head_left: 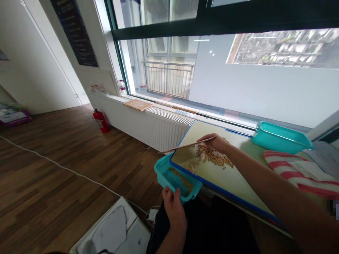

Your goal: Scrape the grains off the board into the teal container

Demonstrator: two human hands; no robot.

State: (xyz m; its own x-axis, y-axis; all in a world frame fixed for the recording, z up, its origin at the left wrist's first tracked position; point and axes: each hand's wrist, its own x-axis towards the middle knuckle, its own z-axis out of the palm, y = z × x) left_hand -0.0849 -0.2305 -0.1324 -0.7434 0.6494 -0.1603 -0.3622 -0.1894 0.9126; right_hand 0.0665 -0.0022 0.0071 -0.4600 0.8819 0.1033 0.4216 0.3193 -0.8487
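Note:
My left hand point(173, 204) grips the near rim of a small teal tray point(169, 176), holding it just below the table's corner. Several yellow-brown beans point(182, 180) lie inside the tray. My right hand point(218, 141) is closed on a thin wooden stick point(185, 146) that points left over the table edge. A pile of beans point(213, 157) lies on the pale table top point(233, 180) right under that hand, with smaller pale grains point(193, 160) scattered beside it toward the tray.
A larger teal bin point(280, 137) stands at the table's far side. A red-and-white striped cloth point(299, 171) lies to the right. A white radiator point(156, 128), a red fire extinguisher point(100, 121) and a white cable point(53, 162) on the wooden floor are to the left.

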